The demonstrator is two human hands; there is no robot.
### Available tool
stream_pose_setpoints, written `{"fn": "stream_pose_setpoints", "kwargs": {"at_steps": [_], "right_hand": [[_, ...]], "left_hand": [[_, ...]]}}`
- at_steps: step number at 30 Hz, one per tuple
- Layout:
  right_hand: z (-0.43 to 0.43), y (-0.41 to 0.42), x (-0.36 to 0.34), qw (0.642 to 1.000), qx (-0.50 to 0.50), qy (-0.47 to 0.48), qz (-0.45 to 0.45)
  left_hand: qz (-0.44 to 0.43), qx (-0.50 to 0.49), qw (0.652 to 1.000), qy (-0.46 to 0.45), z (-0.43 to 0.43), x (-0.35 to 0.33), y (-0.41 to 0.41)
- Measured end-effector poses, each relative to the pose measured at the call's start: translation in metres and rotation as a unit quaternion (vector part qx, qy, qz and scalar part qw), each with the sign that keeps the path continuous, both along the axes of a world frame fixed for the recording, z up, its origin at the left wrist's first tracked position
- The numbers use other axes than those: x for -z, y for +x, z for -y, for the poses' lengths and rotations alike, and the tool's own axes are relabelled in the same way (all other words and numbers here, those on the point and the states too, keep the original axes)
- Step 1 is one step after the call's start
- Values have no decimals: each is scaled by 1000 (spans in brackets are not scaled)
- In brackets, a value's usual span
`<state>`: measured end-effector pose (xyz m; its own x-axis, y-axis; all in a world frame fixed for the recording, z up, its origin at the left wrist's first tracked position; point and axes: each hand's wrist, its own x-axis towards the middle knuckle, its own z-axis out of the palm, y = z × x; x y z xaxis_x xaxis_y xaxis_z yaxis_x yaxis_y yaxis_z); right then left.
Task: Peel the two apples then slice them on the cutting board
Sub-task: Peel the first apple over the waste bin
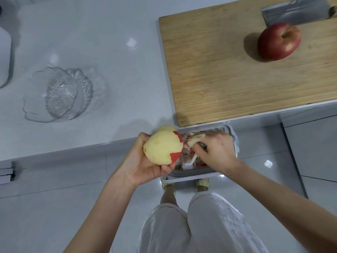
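My left hand grips a mostly peeled apple, pale yellow with a few red patches of skin on its right side. It is held off the counter's front edge, beside a bin. My right hand grips a white peeler just right of that apple, with a strip of peel by the fingers. A whole red apple sits unpeeled at the far right of the wooden cutting board. A cleaver lies at the board's far corner.
A grey waste bin holding peel scraps stands on the floor under my hands. A clear glass bowl sits on the white counter to the left. A white container stands at the far left edge.
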<state>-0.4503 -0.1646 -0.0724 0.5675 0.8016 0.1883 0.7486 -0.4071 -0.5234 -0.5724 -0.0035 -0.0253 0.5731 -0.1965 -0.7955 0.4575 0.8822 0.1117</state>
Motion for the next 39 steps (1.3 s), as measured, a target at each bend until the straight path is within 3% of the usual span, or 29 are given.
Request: {"fn": "stream_pose_setpoints", "kwargs": {"at_steps": [3,5,7,9,11,13,19,24,27,30,32,35,39], "right_hand": [[-2,-8,11,997,45,-49,-38],[-1,-6,17,975,79,-194,-68],[-3,1,20,914,84,-352,-184],[-7,8,20,819,86,-409,-392],[-9,13,24,695,103,-400,-589],[-6,15,25,613,92,-353,-701],[-8,10,4,489,162,-25,-857],[-10,-4,-16,516,155,52,-841],[-7,-7,-18,530,170,82,-827],[-5,-12,-22,544,181,88,-815],[-6,-15,-27,566,182,79,-800],[-7,-17,-34,604,191,53,-772],[-6,-20,-42,652,200,35,-731]], "left_hand": [[51,-10,997,-52,-1,-2,6],[62,-12,997,-49,-3,-1,7],[57,-10,998,-27,-4,1,5],[46,-16,999,-2,-4,4,2],[43,-24,999,17,-4,7,2],[44,-30,998,31,-4,9,1],[38,-16,995,92,-5,14,-4],[26,16,986,164,-1,13,-1],[24,-6,971,239,4,11,3],[28,-26,968,248,12,6,5],[44,15,961,272,15,3,5],[35,123,924,360,15,0,5],[16,160,905,393,15,0,7]]}}
